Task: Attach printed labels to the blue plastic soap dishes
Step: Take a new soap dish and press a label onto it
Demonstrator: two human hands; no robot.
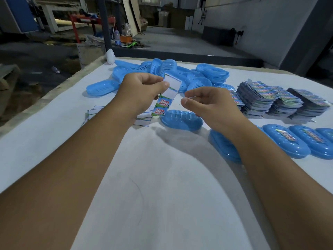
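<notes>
Nearest, a blue soap dish [182, 120] lies on the white table [162, 195], below both hands. Right hand [207, 101]: fingers loosely curled, grip content indeterminate. Left hand [142, 91]: thumb and fingers pinch a label strip [166, 94]. Beyond, unlabelled dishes [162, 73] lie piled.

The label strip [161, 105] near the middle has red and white Chinese words on green. They are too blurry to read. The labels on the stacks [281, 101] at the right are too small to read.

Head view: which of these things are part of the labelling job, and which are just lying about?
Job: label strip in left hand; right hand; unlabelled dish; dish pile; label stacks; labelled dishes.
Lying about: white object at table edge; floor clutter.
</notes>
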